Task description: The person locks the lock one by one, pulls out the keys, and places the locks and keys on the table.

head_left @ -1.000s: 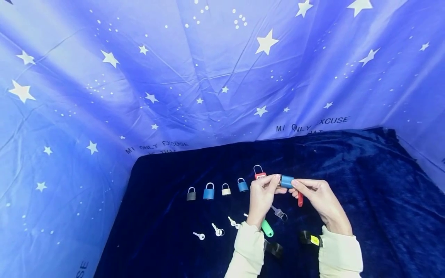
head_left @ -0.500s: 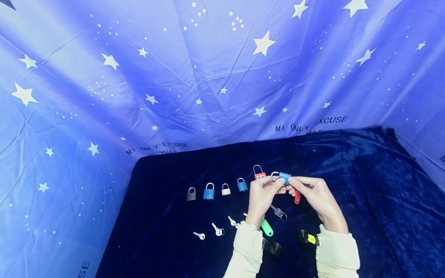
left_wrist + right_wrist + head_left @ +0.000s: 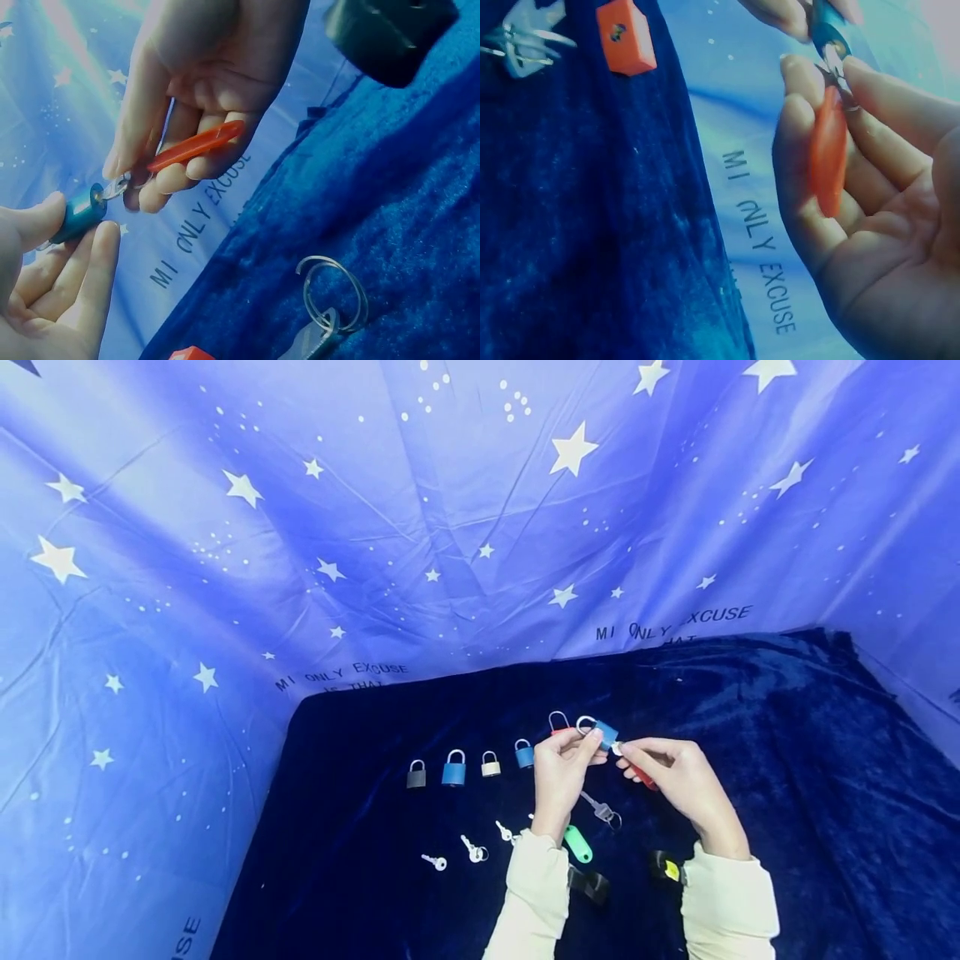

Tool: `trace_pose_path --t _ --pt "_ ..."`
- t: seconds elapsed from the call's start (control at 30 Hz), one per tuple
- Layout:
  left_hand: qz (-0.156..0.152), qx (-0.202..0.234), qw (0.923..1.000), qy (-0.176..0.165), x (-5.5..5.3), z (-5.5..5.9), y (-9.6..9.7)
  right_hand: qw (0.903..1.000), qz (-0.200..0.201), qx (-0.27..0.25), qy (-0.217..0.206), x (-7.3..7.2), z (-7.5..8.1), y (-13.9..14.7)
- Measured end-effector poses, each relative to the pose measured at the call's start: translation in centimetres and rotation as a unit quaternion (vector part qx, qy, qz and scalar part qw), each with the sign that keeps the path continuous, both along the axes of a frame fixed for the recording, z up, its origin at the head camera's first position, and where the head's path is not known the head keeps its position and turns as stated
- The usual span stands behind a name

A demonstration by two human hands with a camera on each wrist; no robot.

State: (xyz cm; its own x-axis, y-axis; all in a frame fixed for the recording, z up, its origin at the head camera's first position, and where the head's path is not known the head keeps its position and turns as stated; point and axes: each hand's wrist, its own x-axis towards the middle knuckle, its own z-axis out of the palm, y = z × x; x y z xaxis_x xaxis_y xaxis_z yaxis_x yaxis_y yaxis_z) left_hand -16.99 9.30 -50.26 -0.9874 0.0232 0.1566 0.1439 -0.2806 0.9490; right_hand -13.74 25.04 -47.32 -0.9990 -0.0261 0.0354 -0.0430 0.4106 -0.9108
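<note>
My left hand point(image 3: 561, 774) pinches the body of a blue padlock point(image 3: 604, 732) between thumb and fingers, its silver shackle pointing up and left. Whether the shackle is locked cannot be told. On the other side, my right hand point(image 3: 681, 773) pinches a small silver key point(image 3: 116, 186) by its head. The key's tip meets the keyhole in the padlock's end; how deep it sits is unclear. From the key's ring a red key tag point(image 3: 829, 154) lies along the curled right fingers. Both hands are raised above the dark blue cloth.
Left of the hands stands a row: a dark padlock point(image 3: 416, 774), a blue one, a brass padlock point(image 3: 491, 765) and another blue one. A red padlock point(image 3: 627, 37) is partly behind my left hand. Nearer lie several keys point(image 3: 474, 850) and a green tag point(image 3: 577, 844). A starry curtain point(image 3: 450, 527) hangs behind.
The blue padlock has shifted left and slightly up, and now tilts with its shackle in sight. The key's head shows between padlock and right fingers. The red tag has swung to a slant.
</note>
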Motion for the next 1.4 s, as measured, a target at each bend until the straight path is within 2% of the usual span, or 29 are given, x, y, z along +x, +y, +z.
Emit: trace_pose_path --t 0.17,0.43,0.67,0.87,1.03,1.1,1.27,1.4 --pt "0.003 -0.011 0.9998 -0.019 -0.2 0.1 0.2 0.998 0.006 0.057 0.029 0.4 0.1 -0.3" --pt "-0.041 -0.053 0.9977 -0.009 -0.6 1.0 0.6 0.9891 -0.012 0.13 0.069 1.2 0.4 0.6" --pt "-0.015 -0.077 0.9969 -0.011 -0.7 1.5 1.1 0.9883 -0.018 0.124 0.087 1.5 0.7 0.9" --pt "-0.023 -0.059 0.9978 -0.018 -0.7 2.1 1.8 0.99 -0.034 0.11 0.082 2.2 1.2 1.4" --pt "0.016 -0.041 0.9988 -0.022 -1.7 2.5 1.4 0.9894 -0.039 0.117 0.077 3.0 1.0 2.1" --pt "0.021 -0.034 0.9989 -0.026 -2.2 2.7 1.2 0.9886 -0.04 0.124 0.075 3.3 0.7 2.3" --pt "0.007 -0.035 0.9988 -0.034 -2.9 2.9 1.1 0.9878 -0.034 0.141 0.058 3.4 0.1 2.5" --pt "-0.001 -0.056 0.9976 -0.041 -3.1 2.6 1.5 0.9868 -0.027 0.155 0.039 3.3 -0.3 2.7"
